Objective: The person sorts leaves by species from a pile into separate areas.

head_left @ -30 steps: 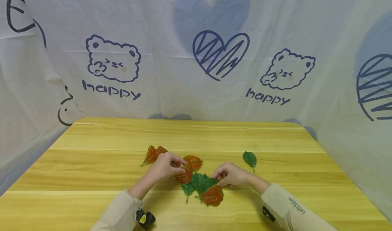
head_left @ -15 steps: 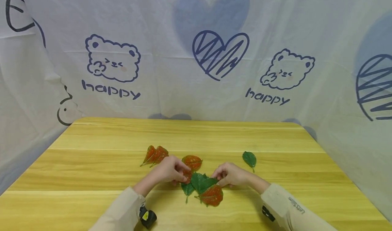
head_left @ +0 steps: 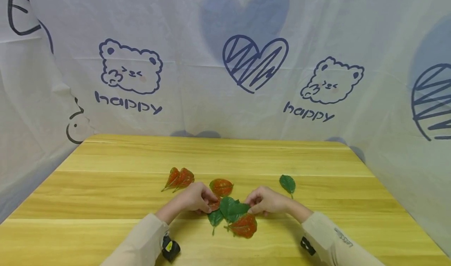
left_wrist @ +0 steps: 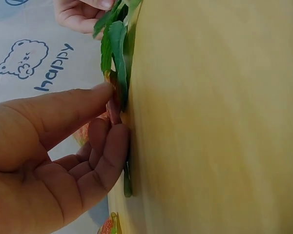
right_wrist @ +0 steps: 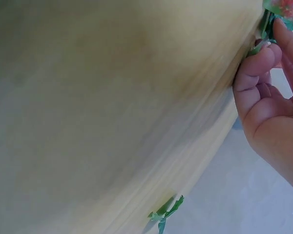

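In the head view my left hand (head_left: pixel 198 197) pinches a red leaf (head_left: pixel 214 205) between thumb and fingers, at the left side of a leaf cluster. Its inner edge meets the larger green leaves (head_left: pixel 233 209). My right hand (head_left: pixel 267 200) pinches the right edge of those green leaves; in the right wrist view its thumb and forefinger close on a green leaf (right_wrist: pixel 269 27). A smaller green leaf (head_left: pixel 215 218) pokes out below the pinched red one. Another red leaf (head_left: pixel 244 226) overlaps the cluster's front, and one more red leaf (head_left: pixel 221 187) lies just behind.
Two overlapping red leaves (head_left: pixel 180 178) lie behind the left hand. A single green leaf (head_left: pixel 287 183) is off to the right. Everything rests on a wood-grain table (head_left: pixel 119 203), with a printed white cloth (head_left: pixel 197 97) hanging behind it.
My left hand has moved a little right and nearer me, bringing the red leaf against the green ones and uncovering the pair behind. The right hand stays nearly in place; the green leaves have shifted slightly.
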`<state>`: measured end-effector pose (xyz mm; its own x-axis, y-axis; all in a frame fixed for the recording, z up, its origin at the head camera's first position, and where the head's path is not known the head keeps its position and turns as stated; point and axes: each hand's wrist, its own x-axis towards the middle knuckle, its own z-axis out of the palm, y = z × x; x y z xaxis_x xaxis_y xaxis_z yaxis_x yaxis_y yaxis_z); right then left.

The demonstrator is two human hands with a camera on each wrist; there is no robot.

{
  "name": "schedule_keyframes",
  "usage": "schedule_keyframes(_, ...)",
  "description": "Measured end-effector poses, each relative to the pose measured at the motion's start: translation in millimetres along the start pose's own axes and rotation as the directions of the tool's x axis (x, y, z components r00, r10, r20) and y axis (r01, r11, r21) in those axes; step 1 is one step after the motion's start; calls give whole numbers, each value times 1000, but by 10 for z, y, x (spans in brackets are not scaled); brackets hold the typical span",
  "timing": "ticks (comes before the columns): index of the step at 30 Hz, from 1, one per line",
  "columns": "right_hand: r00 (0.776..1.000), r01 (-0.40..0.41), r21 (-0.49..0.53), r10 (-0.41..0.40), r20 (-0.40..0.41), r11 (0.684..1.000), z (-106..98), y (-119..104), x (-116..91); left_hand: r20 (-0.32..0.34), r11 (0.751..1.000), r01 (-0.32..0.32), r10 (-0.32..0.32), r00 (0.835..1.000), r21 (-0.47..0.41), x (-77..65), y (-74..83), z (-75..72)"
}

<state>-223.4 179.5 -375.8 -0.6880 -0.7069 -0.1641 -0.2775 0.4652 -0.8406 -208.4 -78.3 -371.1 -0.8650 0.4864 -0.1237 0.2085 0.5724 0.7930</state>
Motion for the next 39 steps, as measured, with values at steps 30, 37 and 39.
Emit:
schedule_keyframes(30,976,61,-52,-70,-205,997,-121,20,-198,12,1000,29,-29,1000,-1,-4,29,-15)
schedule_keyframes(37,955,64,-103,-90,-282,993,-151,25,-273,6,1000,23,-23,1000,-5,6,13,-15)
schedule_keyframes(39,954,69,-82,-90,-285,994,-161,35,-294,6,1000,19,-19,1000,1,7,11,-16)
